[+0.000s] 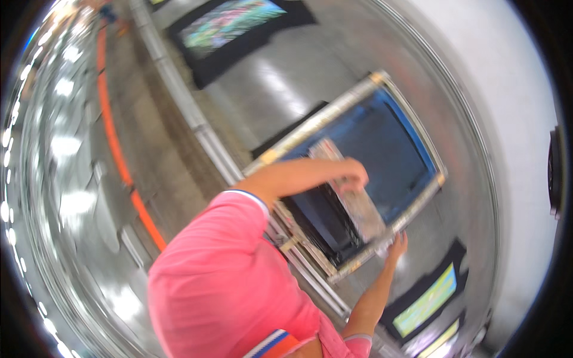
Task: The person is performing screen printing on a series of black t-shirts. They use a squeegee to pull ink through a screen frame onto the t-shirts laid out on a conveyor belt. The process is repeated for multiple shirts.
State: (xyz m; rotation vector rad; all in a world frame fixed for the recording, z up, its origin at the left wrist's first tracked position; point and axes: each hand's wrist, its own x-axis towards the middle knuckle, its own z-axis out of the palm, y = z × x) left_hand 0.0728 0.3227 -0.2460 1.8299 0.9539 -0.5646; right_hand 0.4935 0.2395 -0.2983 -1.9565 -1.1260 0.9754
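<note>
Left hand (353, 175) grips a long, flat greyish bar (365, 216) over the pale-framed blue rectangular screen (388, 149), left edge of the grey surface (340, 48), probably for control; right hand's (399, 244) hold, can't tell.

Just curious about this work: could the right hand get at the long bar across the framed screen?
Probably yes: the right hand is near one end of the long bar, just across the frame rim, with no tall barrier visible.
</note>
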